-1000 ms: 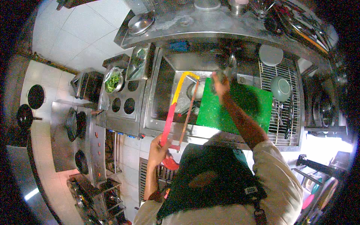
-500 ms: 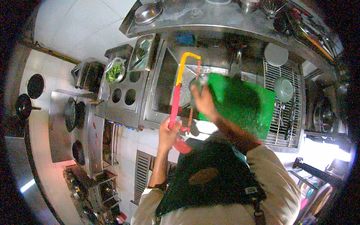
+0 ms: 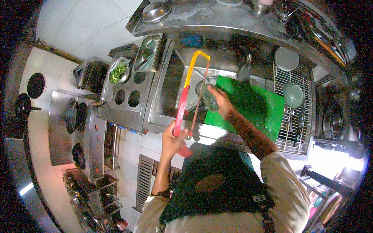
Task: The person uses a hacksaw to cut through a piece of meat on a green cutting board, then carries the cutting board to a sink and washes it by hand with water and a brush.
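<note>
My left hand (image 3: 173, 139) is closed on the red lower end of a yellow-and-red hacksaw (image 3: 186, 91), held upright in view over the steel sink (image 3: 164, 103), its thin brown blade along its right side. My right hand (image 3: 222, 101) is closed on a dark grey-green, crumpled object (image 3: 210, 100), probably a pad, just right of the blade. A green board (image 3: 260, 122) lies across the sink beneath my right arm. Behind the saw, a metal item in the basin is partly hidden.
A wire rack (image 3: 303, 120) holds an upturned pale green bowl (image 3: 293, 94) at right. Left are a holed steel counter (image 3: 140, 116), a bowl of greens (image 3: 117, 72) and a burner range with pans (image 3: 62, 143). A steel ledge (image 3: 210, 15) runs along the top.
The hacksaw has risen higher in the picture and shifted slightly right. My right hand moved down to the blade's side, then a little right of it in the latest view.
</note>
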